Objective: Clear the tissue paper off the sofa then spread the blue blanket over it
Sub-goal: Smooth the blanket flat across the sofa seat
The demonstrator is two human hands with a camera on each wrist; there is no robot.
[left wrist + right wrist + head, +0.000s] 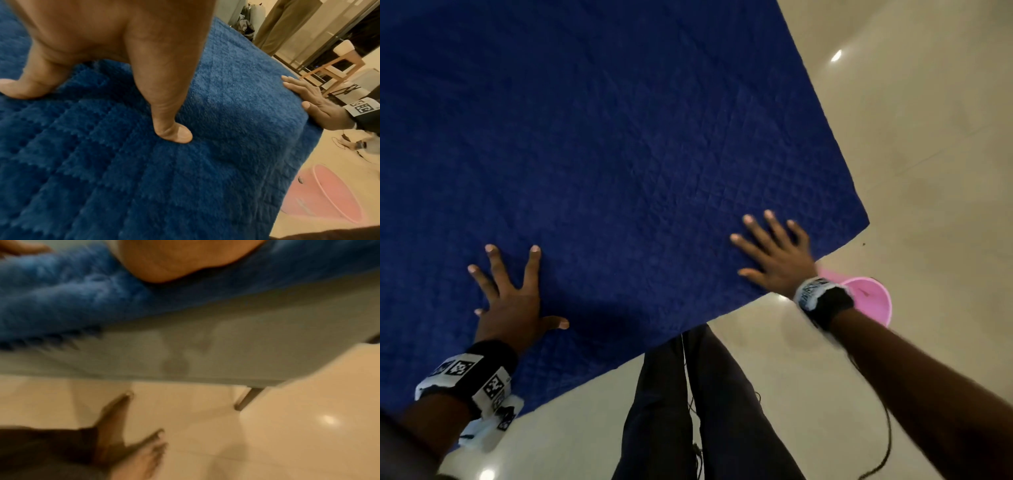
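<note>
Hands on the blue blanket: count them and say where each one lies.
2. The left hand lies flat with fingers spread near the blue blanket's front edge; the right hand lies flat near its front right corner.

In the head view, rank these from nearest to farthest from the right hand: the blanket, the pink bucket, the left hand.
1. Blanket: right under the right hand, which presses flat near its corner.
2. Pink bucket: on the floor just behind the right wrist.
3. Left hand: across the blanket, flat near its front edge.
</note>
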